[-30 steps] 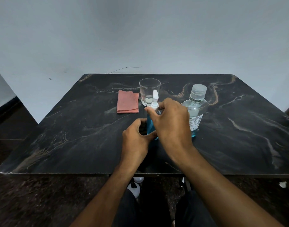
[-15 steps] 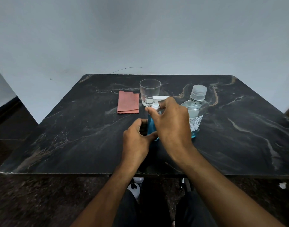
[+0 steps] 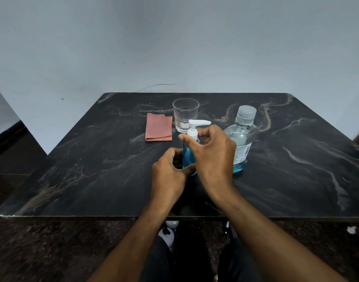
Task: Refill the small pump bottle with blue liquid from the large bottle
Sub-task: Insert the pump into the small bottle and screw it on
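The small pump bottle (image 3: 188, 157) stands mid-tabletop (image 3: 93, 169), just left of the large bottle (image 3: 240, 139). The left hand (image 3: 168, 176) clamps its base; the right hand (image 3: 213, 155) pinches the pump collar. Light, smooth plastic, likely slippery: grip low while twisting the collar

Glossy dark marble-patterned table (image 3: 93, 169)

The small pump bottle (image 3: 188, 157) is largely hidden by both hands; the large bottle's label (image 3: 242, 152) print is illegible.
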Tool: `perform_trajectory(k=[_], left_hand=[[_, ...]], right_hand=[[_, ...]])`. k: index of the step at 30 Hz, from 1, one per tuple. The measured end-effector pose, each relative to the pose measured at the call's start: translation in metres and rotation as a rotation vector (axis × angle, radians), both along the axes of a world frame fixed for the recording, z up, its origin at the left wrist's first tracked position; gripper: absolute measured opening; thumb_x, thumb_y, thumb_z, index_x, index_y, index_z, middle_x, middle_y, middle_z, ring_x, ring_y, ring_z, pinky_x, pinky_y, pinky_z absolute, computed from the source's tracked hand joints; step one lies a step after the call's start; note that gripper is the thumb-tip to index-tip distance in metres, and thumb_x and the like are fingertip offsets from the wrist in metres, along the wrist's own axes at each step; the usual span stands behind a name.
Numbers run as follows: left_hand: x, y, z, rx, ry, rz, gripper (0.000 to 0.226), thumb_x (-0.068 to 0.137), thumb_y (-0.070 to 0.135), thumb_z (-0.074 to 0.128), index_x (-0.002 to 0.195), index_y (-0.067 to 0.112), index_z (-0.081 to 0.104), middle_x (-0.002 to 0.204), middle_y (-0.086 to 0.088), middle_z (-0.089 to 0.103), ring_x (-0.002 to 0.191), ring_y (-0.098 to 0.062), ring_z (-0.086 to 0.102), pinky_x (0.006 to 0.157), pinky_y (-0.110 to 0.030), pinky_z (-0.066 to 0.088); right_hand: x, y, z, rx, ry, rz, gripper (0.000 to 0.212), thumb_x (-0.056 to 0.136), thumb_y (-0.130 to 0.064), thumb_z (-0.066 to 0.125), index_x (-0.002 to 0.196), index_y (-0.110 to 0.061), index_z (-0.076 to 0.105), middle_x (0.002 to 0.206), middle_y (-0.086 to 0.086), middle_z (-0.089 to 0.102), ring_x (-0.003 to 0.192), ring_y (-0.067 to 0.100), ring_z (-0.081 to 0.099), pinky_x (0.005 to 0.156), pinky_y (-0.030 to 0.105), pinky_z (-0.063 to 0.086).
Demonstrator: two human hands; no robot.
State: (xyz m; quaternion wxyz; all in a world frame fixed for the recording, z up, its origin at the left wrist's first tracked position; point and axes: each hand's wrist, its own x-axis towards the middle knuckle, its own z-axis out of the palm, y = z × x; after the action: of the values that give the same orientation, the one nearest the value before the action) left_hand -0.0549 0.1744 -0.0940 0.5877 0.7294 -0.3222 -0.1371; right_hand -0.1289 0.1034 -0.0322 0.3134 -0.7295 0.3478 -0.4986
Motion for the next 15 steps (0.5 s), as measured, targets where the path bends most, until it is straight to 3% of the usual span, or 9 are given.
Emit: perform_trajectory(k=[6,8,12,15], left_hand=[[-0.0003,0.0003,0.0004,0.004,-0.005,-0.002,0.032,0.077,0.023,0.088,0.100,0.034,0.070,0.089,0.020,0.076,0.082,0.009,0.070,0.063,-0.003,0.048],[0.0001,-0.0003,0.0001,0.007,-0.012,-0.004,0.032,0.076,0.026,0.089,0.102,0.033,0.070,0.090,0.017,0.077,0.083,0.008,0.071,0.065,-0.006,0.050],[0.0007,-0.0003,-0.0010,0.008,-0.007,-0.009,0.036,0.076,0.028,0.090,0.105,0.031,0.069,0.097,0.015,0.078,0.090,0.004,0.073,0.074,-0.013,0.057],[0.0009,0.0004,-0.0010,0.005,-0.003,-0.008,0.033,0.077,0.026,0.089,0.103,0.032,0.069,0.095,0.016,0.078,0.088,0.006,0.073,0.072,-0.011,0.055]], right_hand=[[-0.0037,-0.0014,-0.0064,0.060,-0.084,0.171,0.016,0.081,-0.027,0.076,0.097,-0.024,0.074,0.051,-0.009,0.040,0.049,0.004,0.037,0.051,0.025,0.040],[-0.0061,-0.0034,-0.0064,0.075,-0.104,0.182,0.013,0.081,-0.025,0.075,0.094,-0.025,0.075,0.049,-0.010,0.038,0.047,0.002,0.035,0.049,0.022,0.038],[-0.0037,-0.0050,-0.0078,0.076,-0.127,0.094,0.024,0.073,-0.035,0.085,0.086,-0.020,0.071,0.050,-0.013,0.046,0.046,0.002,0.043,0.049,0.010,0.035],[0.0013,-0.0036,-0.0084,0.070,-0.088,0.063,0.035,0.071,-0.039,0.085,0.090,-0.018,0.064,0.062,-0.005,0.057,0.053,0.004,0.048,0.054,0.013,0.040]])
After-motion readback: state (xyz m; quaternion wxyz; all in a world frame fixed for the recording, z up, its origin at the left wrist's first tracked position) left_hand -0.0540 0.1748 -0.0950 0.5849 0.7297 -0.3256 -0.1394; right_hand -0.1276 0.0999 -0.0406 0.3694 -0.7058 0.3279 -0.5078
